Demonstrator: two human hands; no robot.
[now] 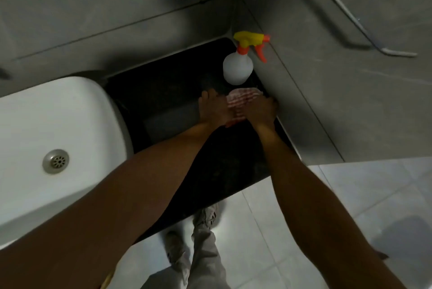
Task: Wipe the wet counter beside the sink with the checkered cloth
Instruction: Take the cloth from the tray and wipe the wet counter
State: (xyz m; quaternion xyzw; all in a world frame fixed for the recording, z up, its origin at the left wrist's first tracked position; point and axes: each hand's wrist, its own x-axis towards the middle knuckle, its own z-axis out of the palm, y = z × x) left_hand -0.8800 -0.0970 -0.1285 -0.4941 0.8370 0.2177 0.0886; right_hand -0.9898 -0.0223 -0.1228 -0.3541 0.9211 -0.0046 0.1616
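Note:
The red-and-white checkered cloth (240,99) lies bunched on the dark counter (168,92), close to the right wall. My left hand (216,108) rests flat on the cloth's left part, fingers spread. My right hand (260,108) presses down on its right part, knuckles close to the wall. Most of the cloth is hidden under both hands. The white sink (63,134) sits to the left of the counter, its metal drain (56,161) showing.
A white spray bottle (238,67) with a yellow and orange trigger stands just behind the cloth in the counter's back right corner. Grey tiled walls (327,92) close the counter at the back and right. A metal rail (346,10) is mounted on the right wall.

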